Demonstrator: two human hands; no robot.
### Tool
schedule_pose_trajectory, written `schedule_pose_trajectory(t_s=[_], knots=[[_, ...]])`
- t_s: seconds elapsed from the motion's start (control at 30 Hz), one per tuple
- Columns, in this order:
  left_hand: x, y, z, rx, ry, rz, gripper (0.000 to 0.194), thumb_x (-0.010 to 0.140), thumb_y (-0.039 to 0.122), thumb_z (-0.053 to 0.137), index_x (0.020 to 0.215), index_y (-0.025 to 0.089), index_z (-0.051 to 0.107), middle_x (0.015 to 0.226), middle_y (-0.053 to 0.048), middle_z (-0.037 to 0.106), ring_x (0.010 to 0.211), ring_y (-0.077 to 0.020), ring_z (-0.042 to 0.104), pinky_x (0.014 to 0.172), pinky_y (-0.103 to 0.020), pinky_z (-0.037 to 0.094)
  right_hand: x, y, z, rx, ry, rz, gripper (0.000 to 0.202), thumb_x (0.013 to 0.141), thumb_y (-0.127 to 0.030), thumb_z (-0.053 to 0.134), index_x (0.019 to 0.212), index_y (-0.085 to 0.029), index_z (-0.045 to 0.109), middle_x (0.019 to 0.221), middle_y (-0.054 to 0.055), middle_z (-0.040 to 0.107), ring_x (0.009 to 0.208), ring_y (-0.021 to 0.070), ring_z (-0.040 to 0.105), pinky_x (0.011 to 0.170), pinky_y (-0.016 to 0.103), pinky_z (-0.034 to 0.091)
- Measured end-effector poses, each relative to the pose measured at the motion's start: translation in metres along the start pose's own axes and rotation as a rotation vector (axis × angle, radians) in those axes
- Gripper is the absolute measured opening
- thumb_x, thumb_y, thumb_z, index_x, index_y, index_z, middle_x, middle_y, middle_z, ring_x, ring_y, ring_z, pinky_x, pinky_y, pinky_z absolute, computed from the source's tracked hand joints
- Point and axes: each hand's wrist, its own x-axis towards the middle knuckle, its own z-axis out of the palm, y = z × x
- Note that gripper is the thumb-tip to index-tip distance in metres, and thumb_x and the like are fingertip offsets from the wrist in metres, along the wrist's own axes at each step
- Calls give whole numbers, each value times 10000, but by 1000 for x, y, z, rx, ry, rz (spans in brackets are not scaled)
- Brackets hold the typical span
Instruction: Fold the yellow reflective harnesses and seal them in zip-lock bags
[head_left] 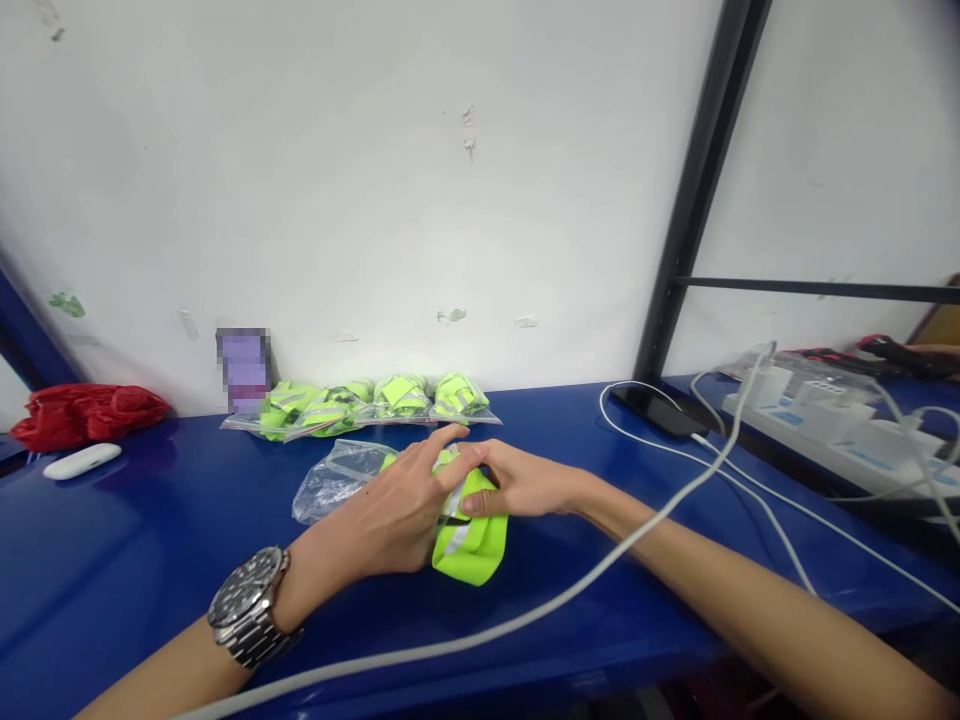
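Note:
A folded fluorescent yellow-green reflective vest [472, 555] with silver stripes lies on the blue table in front of me. My right hand [517, 480] grips it from the right, thumb on top and the other fingers mostly hidden behind. From the left, my left hand [405, 500] closes over the same vest, its fingers reaching toward the right hand. Under and beyond the left hand lies a clear plastic bag [334, 480]. A bit of yellow shows at the bag's near side; whether the vest is inside it is hidden by my hand.
Several bagged yellow-green vests [401, 395] line the wall beside a propped phone [245, 370]. Red cloth [90, 415] and a white case [82, 461] sit left. Right are a black phone [660, 412] and a power strip [832, 425]. A white cable [480, 638] crosses before my arms.

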Motion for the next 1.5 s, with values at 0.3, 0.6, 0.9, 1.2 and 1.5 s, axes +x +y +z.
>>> schedule_pose_trajectory(t_s=[0.3, 0.6, 0.9, 1.2, 1.5], knots=[[2, 13, -7, 161, -59, 15, 888, 626, -66, 436, 1437, 221, 214, 1427, -217, 223, 1214, -368, 429, 878, -505, 516, 2, -2, 16, -279, 137, 11, 285, 694, -204, 652, 961, -155, 565, 642, -36, 551, 487, 98, 519, 414, 198, 357], [0, 13, -5, 122, -44, 16, 967, 601, -69, 482, 1458, 239, 156, 1442, -216, 264, 1265, -363, 404, 882, -464, 517, 13, 2, 33, -442, 420, 45, 298, 576, -126, 600, 872, -168, 592, 684, 4, 581, 554, 131, 488, 488, 251, 351], [3, -12, -23, 205, 57, -116, 1044, 652, 396, 715, 1456, 99, 118, 1372, -233, 428, 1252, -383, 431, 1036, -558, 343, 9, 17, 5, 338, 330, 42, 471, 624, -402, 784, 956, -141, 576, 873, 35, 617, 762, 166, 578, 689, 286, 468], [-5, -25, -13, 196, 25, -125, 656, 687, 265, 639, 1274, 111, 391, 1137, -172, 592, 1019, -322, 582, 892, -473, 449, 7, 19, 11, 179, 294, -25, 597, 695, -434, 777, 1122, -157, 465, 982, 62, 603, 886, 183, 596, 738, 299, 501], [-8, -28, -15, 250, 167, -145, 652, 726, 352, 642, 1273, 113, 380, 1146, -187, 596, 1025, -335, 586, 879, -470, 463, 1, 8, 22, -12, 458, -42, 610, 750, -448, 732, 1230, -210, 438, 1037, 76, 627, 923, 216, 636, 789, 361, 524]])
